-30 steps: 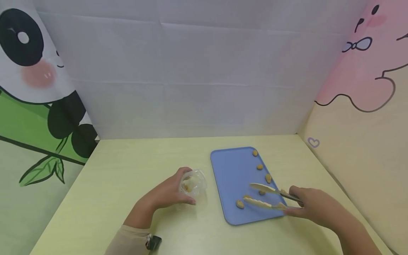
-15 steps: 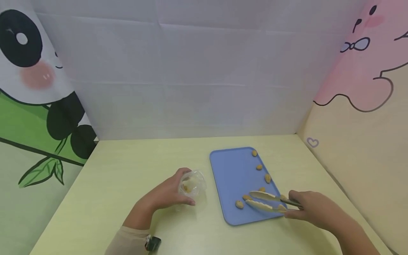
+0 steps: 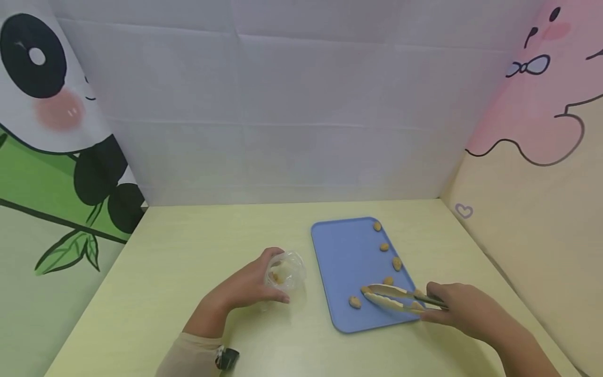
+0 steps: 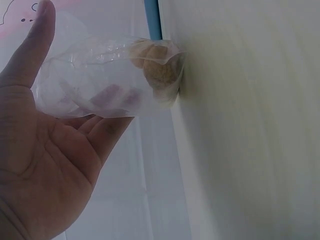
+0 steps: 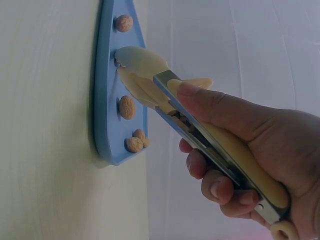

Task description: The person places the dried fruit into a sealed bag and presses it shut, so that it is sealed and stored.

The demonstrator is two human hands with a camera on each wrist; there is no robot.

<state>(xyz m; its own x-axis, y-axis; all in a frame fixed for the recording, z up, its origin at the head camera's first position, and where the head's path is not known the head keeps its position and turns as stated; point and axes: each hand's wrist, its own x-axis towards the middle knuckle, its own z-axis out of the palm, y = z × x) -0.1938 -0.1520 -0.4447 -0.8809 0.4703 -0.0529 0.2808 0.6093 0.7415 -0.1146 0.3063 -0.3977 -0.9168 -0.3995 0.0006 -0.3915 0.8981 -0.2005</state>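
Observation:
On the left, my left hand [image 3: 252, 283] grips a clear plastic bag [image 3: 293, 269] held upright with its mouth up, thumb on one side and fingers on the other. A few brown wrinkled nuts [image 4: 162, 70] lie at the bag's bottom. My right hand [image 3: 471, 309] holds metal tongs [image 5: 220, 145] with cream tips and grips, low over the blue tray [image 3: 336, 262]. The tongs' tips are slightly apart, at a nut [image 3: 365, 289]; whether they pinch it is hidden. Another nut [image 3: 355, 302] lies just left of them.
Several more nuts [image 3: 397, 263] lie along the tray's right side, some partly behind the tongs. The tray rests on a pale yellow table [image 3: 212, 241]. A white sheet [image 3: 292, 131] closes off the back, with printed cartoon panels at both sides.
My right hand has lowered the tongs, and their tips have drawn closer together at a nut on the tray. The left hand and bag stay in place.

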